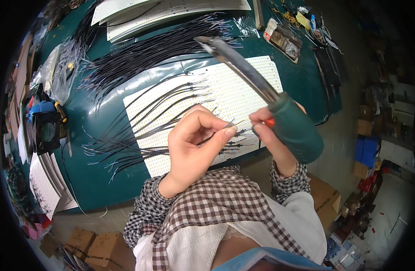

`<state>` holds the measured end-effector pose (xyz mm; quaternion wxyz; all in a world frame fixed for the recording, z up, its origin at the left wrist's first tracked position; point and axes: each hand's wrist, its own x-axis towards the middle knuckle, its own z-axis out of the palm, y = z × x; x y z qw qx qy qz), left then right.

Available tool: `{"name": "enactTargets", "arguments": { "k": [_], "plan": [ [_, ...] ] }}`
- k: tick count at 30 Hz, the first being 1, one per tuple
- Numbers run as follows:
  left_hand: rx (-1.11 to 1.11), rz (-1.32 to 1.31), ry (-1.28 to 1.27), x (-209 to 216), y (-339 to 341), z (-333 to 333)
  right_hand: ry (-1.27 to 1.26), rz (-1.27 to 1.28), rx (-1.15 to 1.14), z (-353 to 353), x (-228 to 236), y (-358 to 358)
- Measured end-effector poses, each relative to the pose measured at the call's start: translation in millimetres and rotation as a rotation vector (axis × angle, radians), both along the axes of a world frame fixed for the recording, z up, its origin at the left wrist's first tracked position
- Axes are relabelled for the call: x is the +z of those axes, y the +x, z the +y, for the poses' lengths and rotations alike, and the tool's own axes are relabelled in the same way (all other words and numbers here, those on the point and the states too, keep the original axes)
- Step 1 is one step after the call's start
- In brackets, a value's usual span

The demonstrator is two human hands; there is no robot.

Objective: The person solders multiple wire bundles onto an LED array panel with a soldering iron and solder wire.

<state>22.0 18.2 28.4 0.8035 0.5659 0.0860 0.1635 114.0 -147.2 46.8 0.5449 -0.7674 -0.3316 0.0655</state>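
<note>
The wire (228, 128) sits pinched in our left hand (194, 144), near our right hand (273, 135), which grips one soldering iron (261, 90). About a dozen wires already lie joined along the white board (243, 86); a far-left bundle of loose wires (139, 54), too many to count, remains.

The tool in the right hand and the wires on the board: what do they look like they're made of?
The tool in the right hand: its grip looks like dark green matte rubber or plastic; its shaft is grey metal with a dull sheen. The wires: black, smooth, flexible insulation, probably plastic, with pale bare ends. The left hand pinches one. The board looks like a white panel dotted with small parts.
</note>
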Motion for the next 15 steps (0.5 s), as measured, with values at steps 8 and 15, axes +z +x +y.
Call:
{"name": "enactTargets", "arguments": {
  "k": [8, 15],
  "plan": [
    [-0.002, 0.025, 0.121, -9, 3, -6, 0.004, -0.010, -0.056, 3, -15, 0],
    [0.003, 0.051, 0.192, -15, 3, -12, -0.083, -0.212, -0.083, 4, -16, -4]
  ]
}}
